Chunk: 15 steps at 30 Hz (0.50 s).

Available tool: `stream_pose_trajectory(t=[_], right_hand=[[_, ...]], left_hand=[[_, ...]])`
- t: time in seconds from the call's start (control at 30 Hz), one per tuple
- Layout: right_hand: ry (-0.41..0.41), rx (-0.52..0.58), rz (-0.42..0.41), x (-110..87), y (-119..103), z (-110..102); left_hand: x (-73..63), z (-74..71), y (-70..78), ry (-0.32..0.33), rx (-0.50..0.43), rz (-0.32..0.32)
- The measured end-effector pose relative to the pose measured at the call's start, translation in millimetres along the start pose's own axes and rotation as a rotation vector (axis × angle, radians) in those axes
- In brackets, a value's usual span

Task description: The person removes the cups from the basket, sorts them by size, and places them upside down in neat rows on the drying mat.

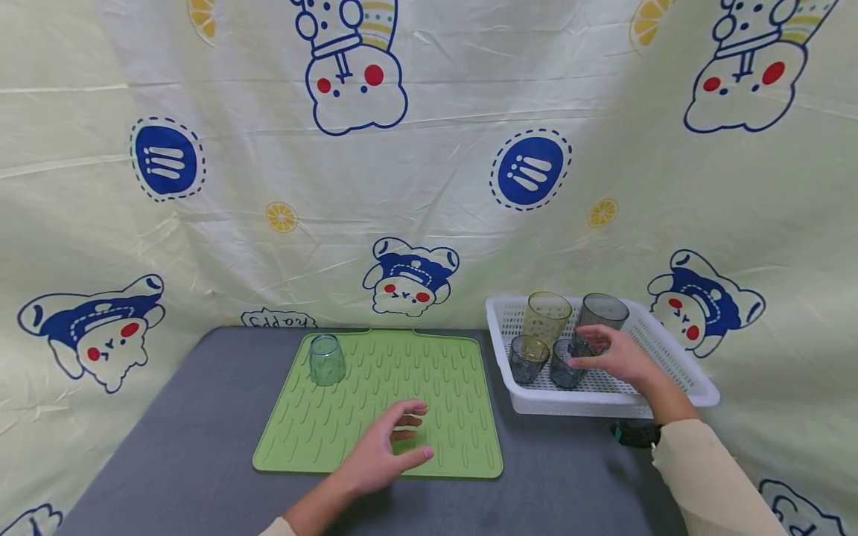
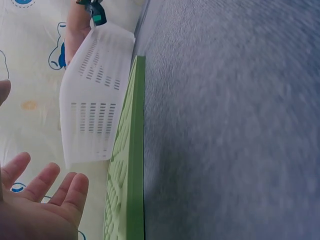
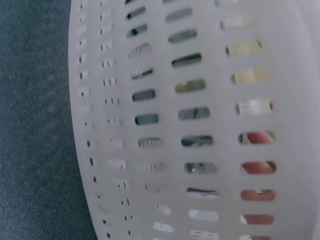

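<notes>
My right hand (image 1: 620, 356) reaches into a white perforated basket (image 1: 606, 406), thumb and fingers apart, fingertips right at the rim of a small dark grey glass (image 1: 564, 372). Beside that glass stands a small glass with a yellowish rim (image 1: 527, 363). Behind them are a taller yellowish glass (image 1: 541, 316) and a taller grey glass (image 1: 606, 307). Over the front of a green drying mat (image 1: 462, 417) hovers my left hand (image 1: 378, 454), its fingers spread and holding nothing. A bluish-green glass (image 1: 326, 362) stands upside down at the mat's back left.
A grey cloth-like tabletop (image 1: 188, 439) carries the mat on the left and the basket on the right. Behind rises a pale printed curtain (image 1: 429, 186). In the right wrist view the basket's slotted wall (image 3: 165, 120) fills most of the picture and hides the glasses.
</notes>
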State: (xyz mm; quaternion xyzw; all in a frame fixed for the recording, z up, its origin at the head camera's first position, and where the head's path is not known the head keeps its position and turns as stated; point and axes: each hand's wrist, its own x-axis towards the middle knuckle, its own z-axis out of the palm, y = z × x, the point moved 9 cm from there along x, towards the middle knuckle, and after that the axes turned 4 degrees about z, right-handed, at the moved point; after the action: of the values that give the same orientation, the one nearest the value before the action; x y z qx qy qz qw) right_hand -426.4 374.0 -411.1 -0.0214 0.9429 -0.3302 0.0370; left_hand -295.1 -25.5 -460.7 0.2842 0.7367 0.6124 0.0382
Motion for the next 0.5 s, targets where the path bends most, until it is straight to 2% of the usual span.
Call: stream_pose_trajectory(t=[0.5], right_hand=[[-0.14,-0.042,0.058,9.0,16,14]], left_hand=[[8.4,20.1,0.7,-0.033,-0.062,0.011]])
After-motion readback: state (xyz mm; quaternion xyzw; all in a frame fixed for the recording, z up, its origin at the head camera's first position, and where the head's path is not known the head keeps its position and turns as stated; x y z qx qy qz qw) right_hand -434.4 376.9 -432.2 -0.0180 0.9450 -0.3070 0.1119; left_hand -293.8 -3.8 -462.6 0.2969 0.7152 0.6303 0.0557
